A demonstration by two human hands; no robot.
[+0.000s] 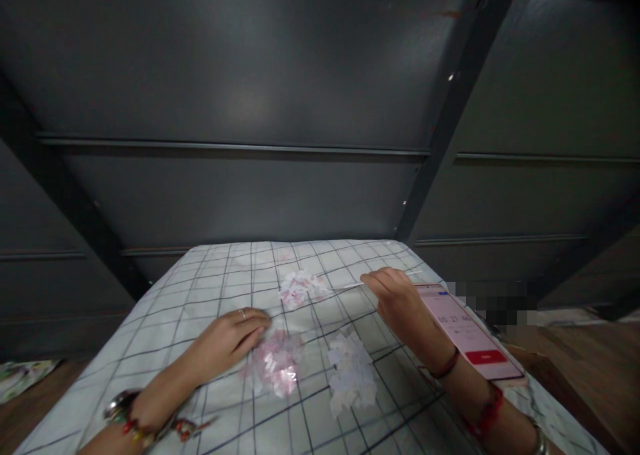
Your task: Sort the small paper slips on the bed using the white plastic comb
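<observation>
Fingers (374, 279) of the right hand (400, 305) pinch tight on a thin pale stick (351, 285), pointing at 9 o'clock toward the white-and-pink pile (303, 290), can't tell if the tip touches. Taking the shiny pink bundle (277, 363) as clock centre, that pile's between 12 and 1, white scraps (352, 374) at 3, left hand (235, 338) at 10, palm down, slightly curled, no idea if it's gripping anything. Imo hold the stick low and go gently, those bits look light enough to scatter
</observation>
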